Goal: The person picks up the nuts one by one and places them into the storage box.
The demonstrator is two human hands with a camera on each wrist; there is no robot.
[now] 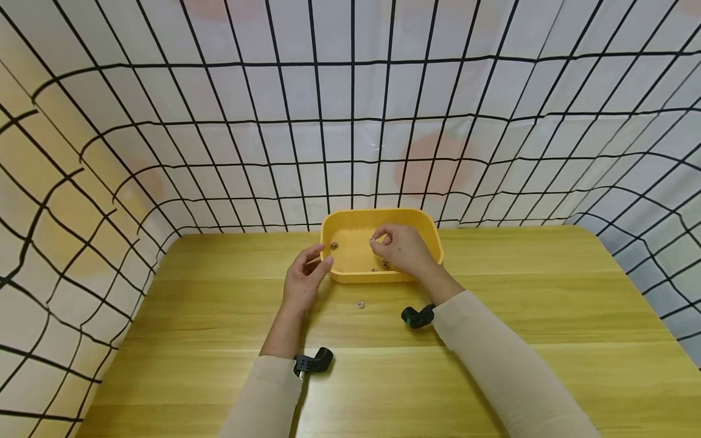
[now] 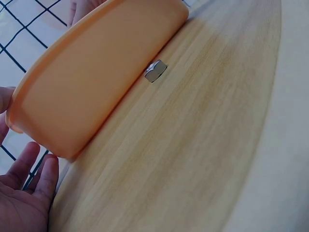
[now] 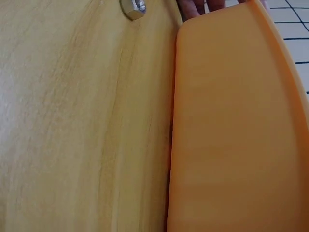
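A yellow plastic bin stands at the back of the table. My left hand is at its left end, with relaxed fingers and thumb touching the rim and outer wall. Over the inside of the bin, my right hand pinches a small silvery piece, apparently a nut, between thumb and index finger; the fingertips mostly hide it. Inside the bin, one metal nut lies near the left wall, and more nuts lie near the front wall. Another nut rests on the table in front of the bin.
The wooden table reaches back to a black wire grid with a pale sheet behind it. Grid panels also stand along both sides. A black wrist camera is strapped to the left wrist, and another camera to the right.
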